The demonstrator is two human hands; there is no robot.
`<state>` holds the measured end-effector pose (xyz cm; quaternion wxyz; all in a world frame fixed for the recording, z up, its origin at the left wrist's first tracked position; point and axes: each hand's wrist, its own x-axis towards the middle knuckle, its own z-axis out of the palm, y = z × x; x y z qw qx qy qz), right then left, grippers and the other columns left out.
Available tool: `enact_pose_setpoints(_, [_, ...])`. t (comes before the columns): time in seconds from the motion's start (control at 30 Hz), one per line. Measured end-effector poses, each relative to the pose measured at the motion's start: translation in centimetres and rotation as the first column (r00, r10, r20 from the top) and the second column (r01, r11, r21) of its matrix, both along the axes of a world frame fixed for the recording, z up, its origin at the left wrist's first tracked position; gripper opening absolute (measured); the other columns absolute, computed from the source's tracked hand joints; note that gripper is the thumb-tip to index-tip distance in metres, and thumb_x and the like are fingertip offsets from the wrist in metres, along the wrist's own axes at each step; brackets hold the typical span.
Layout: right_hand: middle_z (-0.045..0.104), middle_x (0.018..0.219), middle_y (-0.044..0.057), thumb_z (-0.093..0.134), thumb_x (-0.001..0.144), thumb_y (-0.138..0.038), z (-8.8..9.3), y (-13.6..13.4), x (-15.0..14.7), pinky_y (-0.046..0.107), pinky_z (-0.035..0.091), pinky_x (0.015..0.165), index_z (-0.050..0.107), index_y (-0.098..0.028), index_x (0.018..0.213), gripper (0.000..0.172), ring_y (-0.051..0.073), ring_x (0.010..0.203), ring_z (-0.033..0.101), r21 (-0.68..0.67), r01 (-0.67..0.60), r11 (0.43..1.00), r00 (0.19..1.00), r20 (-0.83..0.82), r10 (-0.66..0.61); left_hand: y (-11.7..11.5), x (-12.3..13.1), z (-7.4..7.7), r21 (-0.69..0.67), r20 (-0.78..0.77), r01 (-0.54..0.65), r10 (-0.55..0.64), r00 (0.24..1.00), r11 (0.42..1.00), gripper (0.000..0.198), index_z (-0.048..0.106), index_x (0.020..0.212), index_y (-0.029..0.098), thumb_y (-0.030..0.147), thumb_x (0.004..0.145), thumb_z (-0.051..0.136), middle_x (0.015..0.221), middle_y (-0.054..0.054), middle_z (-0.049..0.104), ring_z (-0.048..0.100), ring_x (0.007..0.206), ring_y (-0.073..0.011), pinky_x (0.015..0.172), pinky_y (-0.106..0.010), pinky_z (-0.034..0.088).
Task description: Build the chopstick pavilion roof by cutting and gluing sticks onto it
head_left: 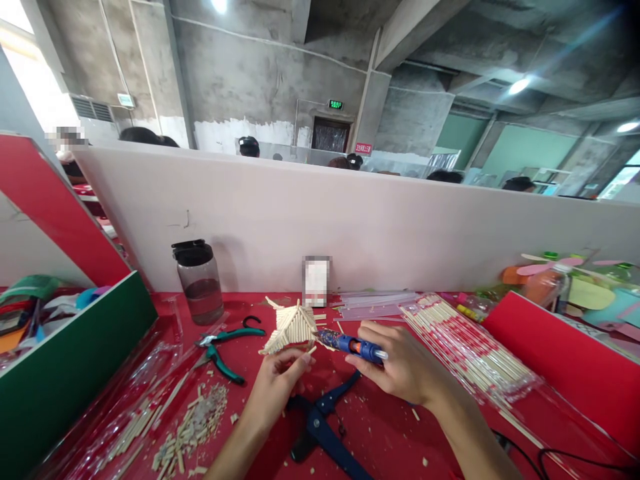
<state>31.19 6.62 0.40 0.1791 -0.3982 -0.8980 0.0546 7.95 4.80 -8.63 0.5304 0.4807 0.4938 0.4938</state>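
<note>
My right hand [395, 360] is wrapped round a blue glue gun [353, 345], its nozzle pointing left at a small roof-like model of pale wooden sticks [290, 325]. A clear glue stick pokes out of the gun's rear end. Just in front of the model, my left hand [283, 377] pinches a short wooden stick [312, 350] between thumb and fingers. Below both hands lies a dark blue hand cutter [323, 420] with its handles spread. Left of the model rest teal-handled pliers [220, 357].
A dark water bottle [199, 287] stands against the white partition [350, 220]. Cut stick pieces [193, 427] are heaped at front left. Bagged wooden sticks [465, 347] lie at right, near a black cable [565, 457]. Green [75, 380] and red [565, 367] panels flank the red table.
</note>
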Motion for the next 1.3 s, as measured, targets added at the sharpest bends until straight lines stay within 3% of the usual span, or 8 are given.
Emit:
enact_pose_setpoints(0.23, [0.06, 0.09, 0.003, 0.053, 0.102, -0.047, 1.4, -0.6, 0.1, 0.028, 0.035, 0.061, 0.057, -0.022, 0.09, 0.027, 0.016, 0.07, 0.056, -0.087, -0.04, 0.995, 0.999, -0.027, 0.038, 0.0, 0.1, -0.1, -0.001, 0.002, -0.007, 0.007, 1.0, 1.0, 0.051, 0.076, 0.076, 0.011, 0.062, 0.072, 0.074, 0.06, -0.003, 0.062, 0.047, 0.048, -0.0119, 0.048, -0.024, 0.032])
enact_pose_setpoints(0.6, [0.052, 0.082, 0.001, 0.05, 0.102, -0.045, 0.2, 0.0, 0.1, 0.029, 0.035, 0.059, 0.045, -0.023, 0.078, 0.033, 0.016, 0.066, 0.053, -0.008, 0.007, 1.0, 0.998, -0.066, -0.008, -0.1, 0.2, 0.5, -0.013, 0.047, -0.014, 0.015, 0.999, 1.0, 0.051, 0.075, 0.071, 0.012, 0.063, 0.065, 0.078, 0.062, -0.004, 0.065, 0.048, 0.046, -0.0116, 0.047, -0.024, 0.033])
enact_pose_setpoints(0.8, [0.058, 0.095, 0.003, 0.053, 0.102, -0.044, 0.5, -0.2, 0.1, 0.029, 0.038, 0.065, 0.053, -0.023, 0.09, 0.024, 0.017, 0.074, 0.057, -0.074, -0.069, 0.995, 0.989, -0.132, 0.059, -0.1, 0.2, 0.7, -0.011, 0.032, -0.012, 0.012, 0.999, 1.0, 0.05, 0.076, 0.072, 0.012, 0.062, 0.068, 0.076, 0.056, -0.002, 0.06, 0.048, 0.046, -0.0117, 0.047, -0.023, 0.032])
enact_pose_setpoints(0.97, [0.05, 0.078, -0.002, 0.054, 0.1, -0.044, 0.2, 0.1, 0.3, 0.028, 0.035, 0.061, 0.044, -0.023, 0.077, 0.033, 0.015, 0.065, 0.05, -0.118, -0.034, 0.992, 0.981, -0.191, 0.01, 0.0, 0.2, 0.5, -0.016, 0.029, -0.017, 0.017, 0.999, 1.0, 0.051, 0.076, 0.072, 0.012, 0.063, 0.067, 0.076, 0.059, -0.003, 0.064, 0.048, 0.045, -0.0119, 0.046, -0.023, 0.032])
enact_pose_setpoints(1.13, [0.054, 0.081, -0.002, 0.051, 0.101, -0.049, -0.3, 0.5, 0.5, 0.027, 0.039, 0.064, 0.051, -0.023, 0.089, 0.029, 0.016, 0.069, 0.05, -0.236, -0.096, 0.967, 0.941, -0.337, 0.011, -0.1, 0.2, 0.3, -0.026, 0.022, -0.017, 0.018, 1.0, 1.0, 0.05, 0.077, 0.074, 0.013, 0.063, 0.068, 0.077, 0.059, -0.002, 0.062, 0.049, 0.048, -0.0124, 0.048, -0.023, 0.032])
enact_pose_setpoints(1.3, [0.05, 0.074, -0.003, 0.048, 0.101, -0.052, -0.5, 0.8, 0.8, 0.028, 0.04, 0.065, 0.048, -0.023, 0.083, 0.035, 0.017, 0.069, 0.05, -0.262, -0.072, 0.962, 0.929, -0.368, -0.031, 0.0, 0.1, 0.2, -0.026, 0.014, -0.012, 0.012, 1.0, 1.0, 0.049, 0.077, 0.074, 0.013, 0.062, 0.069, 0.075, 0.06, -0.003, 0.064, 0.05, 0.048, -0.0123, 0.048, -0.023, 0.033])
